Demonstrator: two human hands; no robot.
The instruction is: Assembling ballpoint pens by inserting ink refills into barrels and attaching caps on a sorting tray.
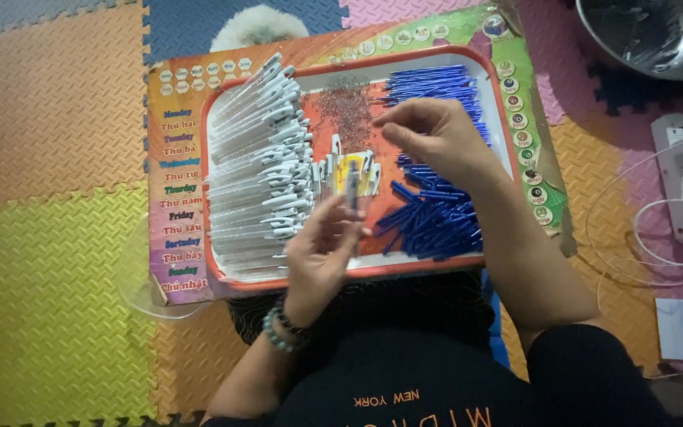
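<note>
A tray [480,67] with an orange rim lies on a colourful board over the foam floor mats. The left hand [322,245], near the tray's front edge, is closed around a clear pen barrel [352,183] held upright with a blue part inside. The right hand [428,130], over the tray's middle, pinches narrow at a heap of small springs [345,107]. White pen barrels [258,158] fill the tray's left; blue refills [432,213] lie to its right.
</note>
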